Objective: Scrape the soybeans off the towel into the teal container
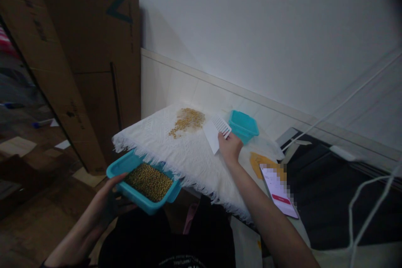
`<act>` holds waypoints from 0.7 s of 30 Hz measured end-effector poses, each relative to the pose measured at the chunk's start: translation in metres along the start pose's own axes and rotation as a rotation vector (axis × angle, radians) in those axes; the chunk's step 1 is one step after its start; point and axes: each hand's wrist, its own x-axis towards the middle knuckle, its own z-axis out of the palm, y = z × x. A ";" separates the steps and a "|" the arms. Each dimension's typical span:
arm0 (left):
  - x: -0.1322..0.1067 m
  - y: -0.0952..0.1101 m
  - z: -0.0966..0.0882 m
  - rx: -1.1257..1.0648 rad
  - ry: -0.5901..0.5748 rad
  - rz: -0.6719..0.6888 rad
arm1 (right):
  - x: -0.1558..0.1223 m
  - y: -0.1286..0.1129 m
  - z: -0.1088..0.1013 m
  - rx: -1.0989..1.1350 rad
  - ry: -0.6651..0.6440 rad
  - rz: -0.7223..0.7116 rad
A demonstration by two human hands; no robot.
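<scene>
My left hand (108, 194) grips the near-left corner of a teal plastic tub (125, 166) filled with yellow-brown beans (149, 181), held just under the fringed front edge of a white cloth (176, 150). My right hand (230, 147) reaches out over the cloth and is closed on a white comb-edged scraper (216, 132). A small pile of beans (187, 120) lies on the cloth to the left of the scraper. A second teal tub (243, 126) stands just right of the scraper, at the back of the cloth.
Large cardboard boxes (84, 50) lean against the wall on the left. A phone (279, 191) with a lit screen lies right of my forearm, beside an orange patch (258, 161). White cables (354, 205) run across a dark surface at right. Wooden floor lies below left.
</scene>
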 end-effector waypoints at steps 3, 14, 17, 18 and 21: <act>0.003 -0.002 -0.002 -0.024 -0.006 -0.007 | 0.000 -0.005 0.006 -0.036 0.016 0.020; 0.013 -0.011 -0.007 -0.028 0.004 -0.012 | -0.001 -0.024 0.020 -0.083 -0.024 -0.004; 0.012 -0.014 -0.006 -0.014 0.020 0.008 | -0.006 -0.027 0.019 -0.046 -0.041 -0.030; 0.012 -0.015 -0.005 -0.016 0.018 0.001 | -0.008 -0.028 0.019 -0.035 -0.045 -0.040; 0.014 -0.016 -0.006 -0.032 0.023 -0.024 | -0.014 -0.031 0.017 -0.007 -0.056 -0.068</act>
